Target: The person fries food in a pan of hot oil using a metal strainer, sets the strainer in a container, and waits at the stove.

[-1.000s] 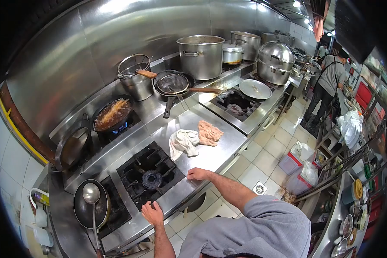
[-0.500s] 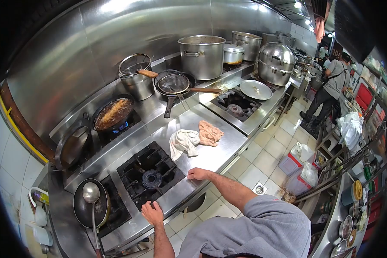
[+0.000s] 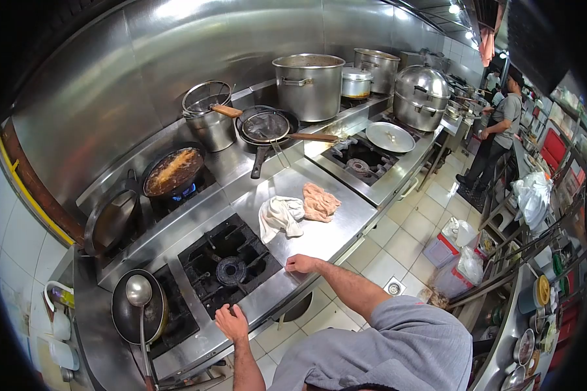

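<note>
My left hand rests on the steel front edge of the stove, its fingers apart and nothing in them. To its right, my right hand lies on the counter edge with its fingers curled closed; whether anything is inside cannot be made out. Between and beyond them is an unlit burner. A white cloth and a pinkish cloth lie side by side on the steel counter. At the left, a ladle rests in a black wok. Food browns in dark oil in a pan over a blue flame.
Large steel pots, a lidded steamer and a plate stand along the back and right. Strainers lie over a pan. A co-worker stands in the aisle at the right, beyond plastic-lined bins.
The co-worker has gone from bending over the right-hand counter to standing upright, turned toward the stove side. My two hands have stayed in place.
</note>
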Available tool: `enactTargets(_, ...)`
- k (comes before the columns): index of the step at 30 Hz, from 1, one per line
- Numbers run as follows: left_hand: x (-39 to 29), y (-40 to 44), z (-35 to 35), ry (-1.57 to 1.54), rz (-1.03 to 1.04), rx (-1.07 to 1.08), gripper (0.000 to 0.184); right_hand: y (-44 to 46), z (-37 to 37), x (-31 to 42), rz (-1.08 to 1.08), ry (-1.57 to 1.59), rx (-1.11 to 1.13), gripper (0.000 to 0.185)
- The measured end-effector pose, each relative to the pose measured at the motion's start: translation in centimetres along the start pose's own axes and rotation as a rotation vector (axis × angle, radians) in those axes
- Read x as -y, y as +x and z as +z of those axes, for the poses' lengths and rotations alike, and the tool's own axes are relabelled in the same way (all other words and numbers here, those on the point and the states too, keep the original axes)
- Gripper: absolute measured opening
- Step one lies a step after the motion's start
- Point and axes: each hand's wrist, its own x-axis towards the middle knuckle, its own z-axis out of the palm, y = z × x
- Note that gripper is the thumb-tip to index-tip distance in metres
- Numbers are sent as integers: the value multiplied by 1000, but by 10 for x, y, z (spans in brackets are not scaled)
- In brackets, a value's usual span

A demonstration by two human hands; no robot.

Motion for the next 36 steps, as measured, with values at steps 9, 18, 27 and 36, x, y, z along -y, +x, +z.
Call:
enactTargets(9, -1, 0, -2, -8, -7, 8, 27, 2, 2, -3, -22, 1, -26, 26)
enactTargets(18, -1, 0, -1, 3, -4, 13, 28, 3, 1, -4, 10, 2, 6, 25)
enactTargets(27, 1, 0, 1, 6, 7, -5, 26, 4, 2, -6, 3, 65, 24, 21)
enactTargets(36, 3, -1, 4, -2, 15, -25, 26, 1, 1, -4, -8, 61, 8, 22)
